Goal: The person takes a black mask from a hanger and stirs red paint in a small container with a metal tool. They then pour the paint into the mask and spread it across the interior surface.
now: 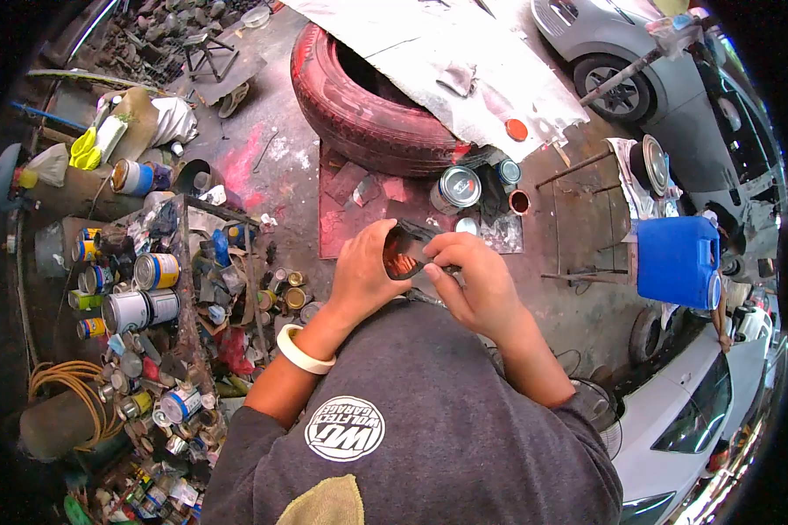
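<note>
My left hand (365, 265) is wrapped round a small dark cup-like container (392, 254) in front of my chest. Reddish orange shows inside its opening. My right hand (471, 278) is at the container's right side, thumb and fingers pinched at its rim around something dark and thin that I cannot make out. Just beyond my hands, a closed metal can (458, 189) stands on a red-stained board (337, 214), near a smaller can (509, 172) and an open reddish pot (519, 202).
A red-dusted tyre (368, 118) lies ahead under a white sheet (490, 70). Paint cans (156, 271) crowd a rack at left. At right are a blue jerrycan (677, 262), a metal stand, a grey car (665, 105) and a silver car (674, 411). Another person's arm (723, 324) shows beside it.
</note>
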A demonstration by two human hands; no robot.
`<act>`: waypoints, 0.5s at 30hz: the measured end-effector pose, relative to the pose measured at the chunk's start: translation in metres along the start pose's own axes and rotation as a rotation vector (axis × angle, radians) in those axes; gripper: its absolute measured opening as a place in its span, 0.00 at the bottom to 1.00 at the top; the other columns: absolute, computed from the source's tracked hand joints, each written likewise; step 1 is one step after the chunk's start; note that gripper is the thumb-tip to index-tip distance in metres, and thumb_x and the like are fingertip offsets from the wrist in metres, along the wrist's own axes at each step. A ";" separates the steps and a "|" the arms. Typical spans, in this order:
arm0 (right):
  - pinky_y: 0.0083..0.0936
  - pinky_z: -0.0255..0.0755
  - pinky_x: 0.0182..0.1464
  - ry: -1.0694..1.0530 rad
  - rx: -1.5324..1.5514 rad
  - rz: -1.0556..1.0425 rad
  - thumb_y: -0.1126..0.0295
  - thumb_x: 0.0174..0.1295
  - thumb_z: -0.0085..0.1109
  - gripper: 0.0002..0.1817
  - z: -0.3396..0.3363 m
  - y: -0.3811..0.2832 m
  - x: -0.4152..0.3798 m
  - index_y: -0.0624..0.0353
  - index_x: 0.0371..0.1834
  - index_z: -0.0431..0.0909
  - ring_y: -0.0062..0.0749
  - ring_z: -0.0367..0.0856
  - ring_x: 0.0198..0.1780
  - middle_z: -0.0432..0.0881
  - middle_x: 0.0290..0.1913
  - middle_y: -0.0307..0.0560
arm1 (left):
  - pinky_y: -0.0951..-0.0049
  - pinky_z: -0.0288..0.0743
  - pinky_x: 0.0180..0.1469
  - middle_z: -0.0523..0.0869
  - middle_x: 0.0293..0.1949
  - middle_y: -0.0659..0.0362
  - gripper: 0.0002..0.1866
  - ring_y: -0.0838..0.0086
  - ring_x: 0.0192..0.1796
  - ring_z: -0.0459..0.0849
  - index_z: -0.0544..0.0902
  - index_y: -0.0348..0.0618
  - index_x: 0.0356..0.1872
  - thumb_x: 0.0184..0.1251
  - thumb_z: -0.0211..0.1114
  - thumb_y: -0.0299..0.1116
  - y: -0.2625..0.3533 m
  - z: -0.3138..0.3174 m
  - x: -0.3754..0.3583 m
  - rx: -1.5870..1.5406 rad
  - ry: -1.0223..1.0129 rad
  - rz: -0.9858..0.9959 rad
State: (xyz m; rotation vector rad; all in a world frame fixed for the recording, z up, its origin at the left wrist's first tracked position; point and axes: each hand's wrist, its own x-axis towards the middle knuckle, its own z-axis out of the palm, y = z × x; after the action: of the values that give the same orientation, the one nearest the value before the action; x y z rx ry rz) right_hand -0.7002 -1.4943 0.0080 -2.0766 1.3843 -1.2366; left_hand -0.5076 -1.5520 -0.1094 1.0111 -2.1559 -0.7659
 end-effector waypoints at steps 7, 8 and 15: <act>0.43 0.81 0.47 -0.006 0.000 0.002 0.77 0.63 0.74 0.14 -0.001 0.000 0.000 0.62 0.46 0.77 0.52 0.87 0.42 0.87 0.43 0.55 | 0.53 0.77 0.62 0.83 0.64 0.49 0.51 0.52 0.66 0.84 0.69 0.44 0.72 0.43 0.87 0.34 -0.001 0.001 0.000 0.003 -0.004 -0.006; 0.43 0.81 0.47 -0.005 0.004 -0.002 0.77 0.63 0.74 0.14 0.000 0.001 0.000 0.62 0.46 0.77 0.52 0.87 0.42 0.87 0.43 0.55 | 0.53 0.77 0.62 0.83 0.64 0.49 0.51 0.52 0.66 0.84 0.69 0.44 0.72 0.43 0.87 0.35 -0.001 0.000 0.000 0.002 -0.004 -0.004; 0.43 0.81 0.47 -0.019 0.025 0.047 0.77 0.63 0.74 0.13 -0.003 0.000 -0.002 0.61 0.46 0.77 0.52 0.88 0.43 0.87 0.44 0.55 | 0.53 0.77 0.62 0.83 0.64 0.49 0.50 0.52 0.66 0.84 0.70 0.43 0.72 0.43 0.86 0.34 -0.001 0.003 -0.001 -0.020 -0.020 -0.040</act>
State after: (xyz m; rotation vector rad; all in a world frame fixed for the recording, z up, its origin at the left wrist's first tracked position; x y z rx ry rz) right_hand -0.7027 -1.4924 0.0090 -2.0225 1.3941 -1.2061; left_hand -0.5086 -1.5514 -0.1120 1.0430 -2.1467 -0.8186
